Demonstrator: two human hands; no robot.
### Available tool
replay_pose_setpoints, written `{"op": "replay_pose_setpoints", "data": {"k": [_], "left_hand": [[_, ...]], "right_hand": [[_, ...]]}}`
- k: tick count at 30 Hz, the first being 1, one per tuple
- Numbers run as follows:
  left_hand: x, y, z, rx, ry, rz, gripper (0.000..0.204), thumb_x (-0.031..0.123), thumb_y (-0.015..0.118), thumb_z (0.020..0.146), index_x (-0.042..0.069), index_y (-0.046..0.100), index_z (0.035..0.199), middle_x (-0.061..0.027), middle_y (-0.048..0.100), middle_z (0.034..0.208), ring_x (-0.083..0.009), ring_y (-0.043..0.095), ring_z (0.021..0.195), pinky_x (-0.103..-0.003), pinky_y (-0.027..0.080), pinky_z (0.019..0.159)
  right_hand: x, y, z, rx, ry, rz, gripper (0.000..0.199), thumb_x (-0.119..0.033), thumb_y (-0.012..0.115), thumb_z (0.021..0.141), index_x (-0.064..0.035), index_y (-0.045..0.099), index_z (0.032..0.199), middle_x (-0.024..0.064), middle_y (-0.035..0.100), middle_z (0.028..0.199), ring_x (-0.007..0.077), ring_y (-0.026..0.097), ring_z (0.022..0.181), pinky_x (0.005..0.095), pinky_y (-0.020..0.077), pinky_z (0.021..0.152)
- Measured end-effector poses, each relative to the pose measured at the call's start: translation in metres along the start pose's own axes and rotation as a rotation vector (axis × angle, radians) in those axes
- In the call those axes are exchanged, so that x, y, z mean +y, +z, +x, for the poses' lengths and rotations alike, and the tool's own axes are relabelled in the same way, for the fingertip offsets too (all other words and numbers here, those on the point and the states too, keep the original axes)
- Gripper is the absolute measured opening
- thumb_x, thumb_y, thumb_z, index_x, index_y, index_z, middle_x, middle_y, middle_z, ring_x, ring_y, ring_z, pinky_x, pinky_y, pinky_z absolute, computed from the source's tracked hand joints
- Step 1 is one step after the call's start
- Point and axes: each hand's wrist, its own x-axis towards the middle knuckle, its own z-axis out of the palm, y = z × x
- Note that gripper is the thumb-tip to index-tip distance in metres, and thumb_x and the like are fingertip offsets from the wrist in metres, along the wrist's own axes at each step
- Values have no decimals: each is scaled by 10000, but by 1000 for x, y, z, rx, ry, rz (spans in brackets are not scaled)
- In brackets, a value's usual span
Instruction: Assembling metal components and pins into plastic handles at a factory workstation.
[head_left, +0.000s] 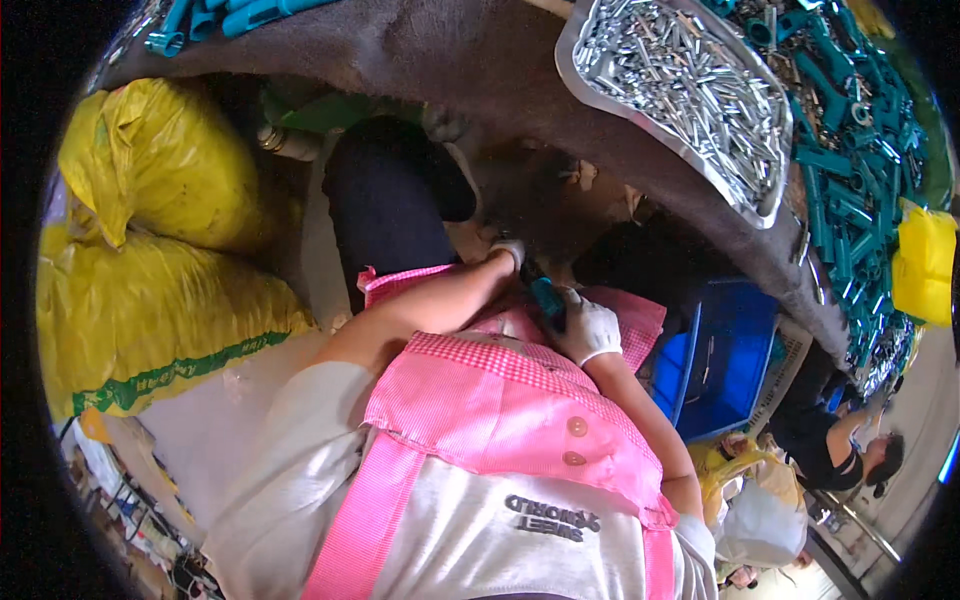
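In front of my lap, a white-gloved right hand [588, 328] is closed around a teal plastic piece [545, 297] that looks like a tool handle. A dark part at its far end is too dim to make out. My left hand [512, 250], also in a white glove, is just beyond and to the left, close to that dark end. Its fingers are lost in shadow, so whether they grip anything does not show. Both forearms rest near a pink checked apron [520, 385].
On the brown-covered table [420, 45], a metal tray [570, 60] holds many small metal pins. Teal plastic parts [830, 180] are heaped to its right, near a yellow block [925, 262]. A blue crate [672, 370] stands right. Yellow sacks [170, 310] lie left. A co-worker [825, 440] sits far right.
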Motion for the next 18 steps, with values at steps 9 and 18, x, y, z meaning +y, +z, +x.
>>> {"op": "replay_pose_setpoints", "data": {"k": [9,18], "left_hand": [[-218,207,-53,251,-65,-35,441,339,360,950,122,466,1319,-80,370,1407,-250,340,1260,-334,282,1048],[-141,98,-205,-22,-152,-490,440,343,370,946,98,481,1295,-101,481,1318,-257,448,1191,-353,357,1008]], "right_hand": [[-6,0,19,-166,-27,-26,563,-434,597,765,-53,501,1168,223,637,913,366,627,794,457,497,713],[-11,-50,84,-306,109,-13,423,-352,635,744,-40,604,1028,221,642,885,373,627,818,445,500,701]]}}
